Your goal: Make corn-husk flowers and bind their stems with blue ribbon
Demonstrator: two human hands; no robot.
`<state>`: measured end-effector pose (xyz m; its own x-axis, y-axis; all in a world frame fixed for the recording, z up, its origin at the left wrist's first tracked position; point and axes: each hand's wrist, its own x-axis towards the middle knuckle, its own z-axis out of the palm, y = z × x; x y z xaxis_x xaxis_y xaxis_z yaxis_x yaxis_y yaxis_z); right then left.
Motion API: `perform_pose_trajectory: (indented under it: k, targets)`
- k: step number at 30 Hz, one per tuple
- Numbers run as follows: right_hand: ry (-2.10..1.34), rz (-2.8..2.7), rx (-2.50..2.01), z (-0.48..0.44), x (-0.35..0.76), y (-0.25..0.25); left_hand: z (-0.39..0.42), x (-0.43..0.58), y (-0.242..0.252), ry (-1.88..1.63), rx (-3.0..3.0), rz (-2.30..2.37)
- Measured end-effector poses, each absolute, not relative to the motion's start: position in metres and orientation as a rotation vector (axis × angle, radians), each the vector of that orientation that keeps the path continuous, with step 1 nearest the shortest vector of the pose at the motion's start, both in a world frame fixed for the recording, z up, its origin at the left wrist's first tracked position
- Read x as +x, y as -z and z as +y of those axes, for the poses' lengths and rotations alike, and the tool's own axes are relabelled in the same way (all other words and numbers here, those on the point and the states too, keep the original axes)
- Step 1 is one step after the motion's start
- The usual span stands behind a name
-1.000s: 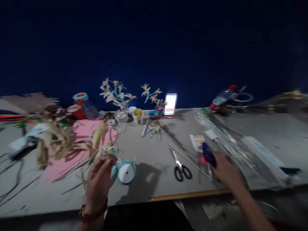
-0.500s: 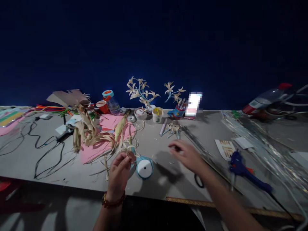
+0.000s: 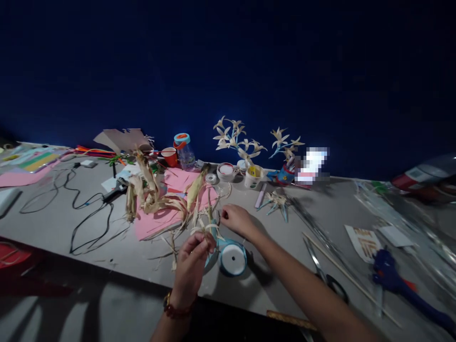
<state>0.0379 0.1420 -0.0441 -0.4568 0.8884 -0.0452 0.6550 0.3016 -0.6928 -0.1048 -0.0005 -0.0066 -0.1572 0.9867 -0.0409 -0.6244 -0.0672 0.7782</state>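
Observation:
My left hand [image 3: 191, 266] is closed in a pinch on a small flower of dried corn husk [image 3: 205, 229] held above the table's near edge. A spool of light blue ribbon [image 3: 232, 258] lies just to its right. My right hand [image 3: 237, 219] reaches across above the spool with its fingers curled beside loose husk strips; what they hold, if anything, I cannot make out. A heap of dried husks [image 3: 151, 197] lies on pink paper [image 3: 160, 221] just beyond both hands.
Scissors [image 3: 326, 273], a thin stick [image 3: 347, 278] and a blue glue gun [image 3: 392, 280] lie at the right. Finished husk flowers on blue stems [image 3: 235, 140] stand in cups at the back. Black cables [image 3: 85, 213] trail at the left. Clear wrap [image 3: 402, 213] covers the far right.
My right hand left the blue glue gun at the right and swung left to the husk strips near the spool. My left hand kept its pinch. The view panned left.

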Motion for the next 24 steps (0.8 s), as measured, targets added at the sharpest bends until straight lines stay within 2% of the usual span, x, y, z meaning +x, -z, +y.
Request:
perform_pose_trajectory:
  k: [9,14,17,21,24]
  targets:
    - [-1.629,-1.798,-1.094,0.114,0.075,0.013,0.009,-0.096,0.008,-1.593,0.599,0.825]
    - [-1.804,-1.551,-1.006,0.077,0.101,-0.019,0.011,-0.074,0.006,-1.524,0.606,0.807]
    - [-1.673,-1.576,-1.033,0.061,0.115,-0.032,0.009,-0.060,0.004,-1.464,0.675,0.805]
    - [-1.147,-1.894,-1.182,0.041,0.130,-0.050,0.004,-0.044,0.003,-1.424,0.833,0.880]
    - [-0.886,-1.995,-1.210,0.030,0.136,-0.061,0.001,-0.032,0.002,-1.396,0.874,0.898]
